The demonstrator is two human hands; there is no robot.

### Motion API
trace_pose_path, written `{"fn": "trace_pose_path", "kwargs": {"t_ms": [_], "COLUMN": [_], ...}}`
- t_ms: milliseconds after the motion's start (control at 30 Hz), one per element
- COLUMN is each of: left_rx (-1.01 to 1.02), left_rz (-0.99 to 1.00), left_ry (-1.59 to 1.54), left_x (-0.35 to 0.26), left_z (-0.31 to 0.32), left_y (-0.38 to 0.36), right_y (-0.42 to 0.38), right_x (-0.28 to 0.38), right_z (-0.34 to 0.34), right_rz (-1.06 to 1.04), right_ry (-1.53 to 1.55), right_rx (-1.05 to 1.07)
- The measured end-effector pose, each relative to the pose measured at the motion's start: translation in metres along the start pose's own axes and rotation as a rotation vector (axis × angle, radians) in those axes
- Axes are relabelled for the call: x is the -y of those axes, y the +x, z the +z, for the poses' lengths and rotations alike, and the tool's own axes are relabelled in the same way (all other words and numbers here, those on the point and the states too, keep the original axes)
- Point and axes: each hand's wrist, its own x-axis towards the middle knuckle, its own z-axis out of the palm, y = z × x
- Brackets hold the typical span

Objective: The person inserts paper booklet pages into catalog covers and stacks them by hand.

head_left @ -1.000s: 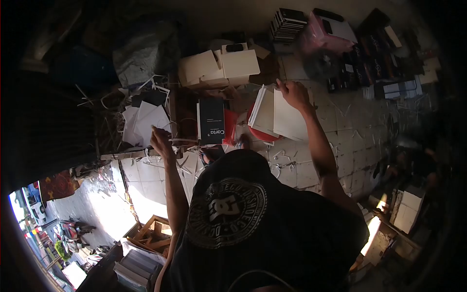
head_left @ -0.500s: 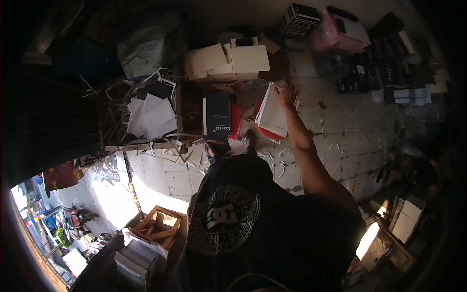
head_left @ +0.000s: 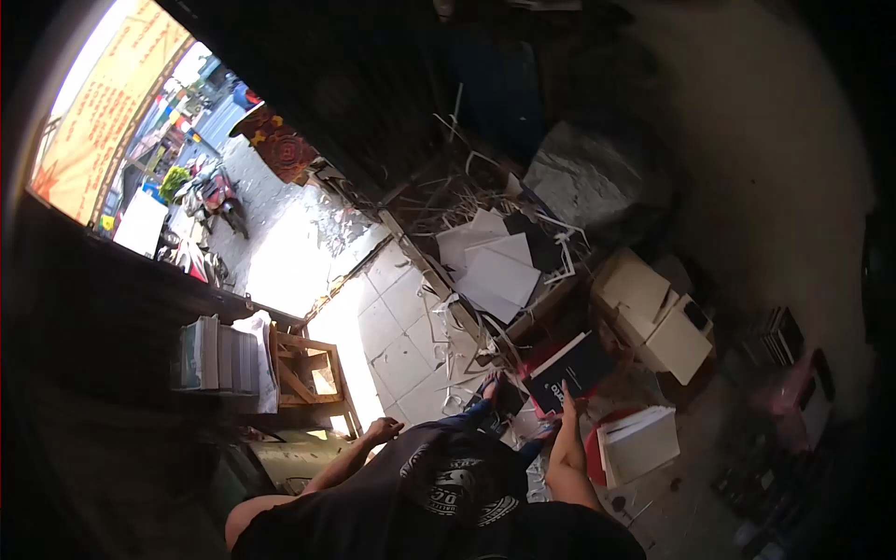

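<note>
The black book with white "Carta" lettering lies tilted over a red surface, near the feet. My right hand is at its lower edge, one digit over the cover and the others mostly hidden, and appears to grip it. Right of that hand, a stack of white sheets or booklets rests on a red stool. My left hand hangs apart at the left, away from the books; its fingers are too small and dim to make out.
A bin holds white sheets and paper strips. Behind the black book are cardboard boxes. A wooden stool and stacked books stand at the left. Strips litter the tiled floor. Parked motorbikes show outside.
The view has swung left toward the doorway. My right hand has left the white stack and is now at the black book. My left hand has come into view.
</note>
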Motion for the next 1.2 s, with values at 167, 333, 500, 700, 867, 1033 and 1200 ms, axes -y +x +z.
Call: {"fn": "trace_pose_path", "kwargs": {"t_ms": [167, 333, 500, 700, 867, 1033, 1200], "left_rx": [-0.081, -0.079, -0.069, -0.374, -0.186, 0.081, 0.173], "left_rz": [0.103, 0.205, 0.344, 1.272, 1.336, 1.215, 1.194], "left_ry": [-0.213, -0.1, 0.184, 0.118, 0.437, -0.094, -0.686], "left_x": [-0.047, -0.048, -0.101, -0.278, -0.373, -0.381, -0.376], "left_z": [-0.068, -0.092, -0.096, -0.045, 0.0, -0.07, -0.066], "left_y": [0.013, 0.048, 0.057, 0.031, -0.029, -0.118, -0.146], "right_y": [0.002, 0.002, 0.022, -0.074, -0.207, -0.233, -0.282], "right_x": [-0.009, -0.023, -0.01, 0.135, 0.251, 0.24, 0.252], "right_z": [0.027, 0.026, -0.007, -0.112, -0.223, -0.298, -0.285], "right_rz": [0.151, 0.198, -0.055, -0.582, -0.797, -0.872, -0.868], "right_ry": [-0.1, -0.144, -0.163, -0.45, -0.45, -0.043, 0.792], "right_rx": [0.006, -0.149, -0.448, -0.245, -0.031, -0.083, -0.225]}}
